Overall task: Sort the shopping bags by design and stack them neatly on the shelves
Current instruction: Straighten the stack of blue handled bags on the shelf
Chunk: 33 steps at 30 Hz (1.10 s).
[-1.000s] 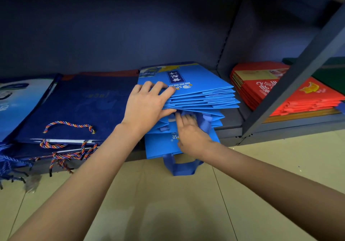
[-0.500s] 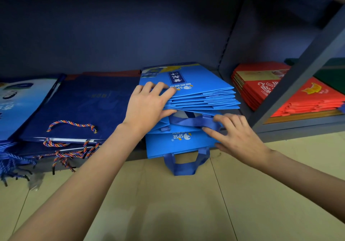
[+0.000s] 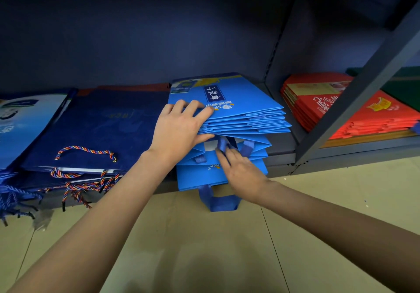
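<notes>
A stack of light blue shopping bags (image 3: 241, 111) lies flat on the bottom shelf (image 3: 281, 154). My left hand (image 3: 179, 131) grips the upper bags at their front left edge, fingers on top and thumb underneath, lifting them. My right hand (image 3: 241, 174) lies on the lower blue bags (image 3: 197, 176) with its fingers reaching into the gap and touching the dark blue strap handles (image 3: 223, 144). One strap loop (image 3: 218, 201) hangs over the shelf edge toward the floor.
Left of the stack lie dark navy bags (image 3: 106, 124) with multicoloured rope handles (image 3: 86, 150), and white-and-blue bags (image 3: 25, 122) at the far left. Red bags (image 3: 329, 108) are stacked in the bay to the right, behind a slanted grey shelf post (image 3: 354, 97). Beige floor tiles (image 3: 204, 247) lie below.
My right hand moved left from the stack's right front corner back into the gap, pushing the strap handles under the lifted bags. The left hand has kept its hold.
</notes>
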Motion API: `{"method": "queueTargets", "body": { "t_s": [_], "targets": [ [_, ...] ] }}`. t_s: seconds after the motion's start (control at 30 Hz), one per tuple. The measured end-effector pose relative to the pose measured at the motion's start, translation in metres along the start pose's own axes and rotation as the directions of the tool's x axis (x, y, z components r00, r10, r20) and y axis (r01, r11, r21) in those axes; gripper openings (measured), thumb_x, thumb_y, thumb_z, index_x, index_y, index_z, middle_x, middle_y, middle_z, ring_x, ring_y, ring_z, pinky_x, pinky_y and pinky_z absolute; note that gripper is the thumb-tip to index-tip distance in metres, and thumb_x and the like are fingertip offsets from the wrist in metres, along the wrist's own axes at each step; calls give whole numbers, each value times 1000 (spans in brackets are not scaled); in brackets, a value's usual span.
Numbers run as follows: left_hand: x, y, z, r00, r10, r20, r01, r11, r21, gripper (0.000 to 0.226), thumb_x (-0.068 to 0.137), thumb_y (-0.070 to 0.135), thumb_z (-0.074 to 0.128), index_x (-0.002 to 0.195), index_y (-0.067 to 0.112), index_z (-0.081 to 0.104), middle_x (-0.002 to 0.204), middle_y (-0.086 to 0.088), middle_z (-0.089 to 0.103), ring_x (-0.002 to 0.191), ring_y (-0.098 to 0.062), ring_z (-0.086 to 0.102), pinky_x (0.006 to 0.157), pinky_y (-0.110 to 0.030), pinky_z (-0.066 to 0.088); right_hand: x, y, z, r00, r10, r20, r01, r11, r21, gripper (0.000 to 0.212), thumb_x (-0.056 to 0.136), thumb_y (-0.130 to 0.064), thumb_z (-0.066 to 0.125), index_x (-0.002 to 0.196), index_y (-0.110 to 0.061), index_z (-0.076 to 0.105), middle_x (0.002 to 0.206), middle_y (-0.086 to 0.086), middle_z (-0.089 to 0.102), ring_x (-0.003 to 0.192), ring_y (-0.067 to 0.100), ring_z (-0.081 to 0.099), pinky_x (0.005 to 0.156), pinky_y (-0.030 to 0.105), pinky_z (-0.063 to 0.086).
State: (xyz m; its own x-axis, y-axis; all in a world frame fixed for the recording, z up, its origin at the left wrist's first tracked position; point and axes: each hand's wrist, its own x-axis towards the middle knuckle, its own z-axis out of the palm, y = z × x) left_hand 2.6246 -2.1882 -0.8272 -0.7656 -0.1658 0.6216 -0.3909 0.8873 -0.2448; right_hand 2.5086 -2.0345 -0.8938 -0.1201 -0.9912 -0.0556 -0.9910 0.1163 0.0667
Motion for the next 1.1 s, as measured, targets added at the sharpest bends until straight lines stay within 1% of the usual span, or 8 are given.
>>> {"method": "queueTargets", "body": {
  "t_s": [0.13, 0.27, 0.43, 0.57, 0.67, 0.83, 0.97, 1.1],
  "targets": [
    [-5, 4, 2, 1000, 12, 10, -12, 1000, -6, 55, 68, 52, 75, 109, 18, 60, 100, -3, 64, 79, -29, 60, 67, -34, 47, 11, -17, -4, 982, 138, 127, -139, 990, 0, 72, 94, -9, 38, 147, 2, -10, 154, 26, 0, 141, 35, 17, 100, 37, 43],
    [-4, 2, 2, 1000, 11, 4, -11, 1000, -1, 55, 69, 54, 74, 110, 20, 58, 99, -2, 64, 80, -27, 59, 67, -34, 46, -8, -9, -18, 987, -72, -146, 60, 994, -87, 68, 68, -2, 54, 135, 6, 44, 137, 27, 45, 92, 28, 63, 71, 29, 54],
    [-2, 2, 1, 1000, 4, 6, -4, 1000, 29, 54, 68, 57, 73, 107, 21, 64, 98, -1, 64, 79, -27, 60, 66, -33, 46, -48, 33, -21, 872, -331, -360, 323, 943, -85, 46, 66, -4, 70, 110, -3, 59, 122, 20, 59, 99, 33, 61, 76, 38, 53],
    [-2, 1, 0, 1000, 0, 16, -1, 1000, 16, 54, 67, 56, 74, 107, 20, 65, 97, -1, 64, 78, -27, 60, 66, -32, 46, -57, 66, -40, 849, -69, -523, 100, 995, 30, 20, 81, -12, 64, 96, -12, 51, 93, 11, 61, 83, 26, 44, 68, 35, 32],
    [-3, 2, 0, 1000, -2, 18, 2, 1000, 12, 55, 68, 55, 75, 108, 20, 64, 98, -2, 64, 78, -27, 60, 66, -33, 47, -48, 79, -44, 867, 37, -498, -44, 999, -2, 45, 66, -14, 82, 96, -8, 48, 90, 14, 54, 82, 27, 40, 66, 35, 29],
    [-3, 2, 1, 1000, 3, 12, -3, 1000, -4, 54, 69, 54, 74, 109, 19, 63, 99, -2, 64, 79, -28, 60, 67, -34, 47, -21, 70, -42, 871, -209, -444, 46, 936, -349, 15, 72, -3, 72, 77, -10, 59, 66, 5, 48, 63, 24, 43, 62, 33, 22],
    [-3, 1, 3, 1000, 5, -4, -5, 1000, -10, 55, 70, 53, 74, 111, 20, 58, 100, -2, 64, 80, -28, 60, 67, -34, 47, -7, 51, -49, 831, -250, -497, 99, 945, -311, 21, 72, -4, 72, 62, -12, 55, 50, 1, 42, 50, 21, 42, 57, 31, 25],
    [-5, 2, 4, 1000, 8, -17, -8, 1000, -15, 60, 69, 53, 73, 113, 22, 47, 101, -2, 64, 81, -28, 60, 67, -34, 47, 8, 19, -42, 902, -188, -390, 144, 980, -140, 25, 52, 1, 76, 68, -11, 62, 51, -1, 53, 46, 19, 52, 38, 25, 36]
  ]
}}
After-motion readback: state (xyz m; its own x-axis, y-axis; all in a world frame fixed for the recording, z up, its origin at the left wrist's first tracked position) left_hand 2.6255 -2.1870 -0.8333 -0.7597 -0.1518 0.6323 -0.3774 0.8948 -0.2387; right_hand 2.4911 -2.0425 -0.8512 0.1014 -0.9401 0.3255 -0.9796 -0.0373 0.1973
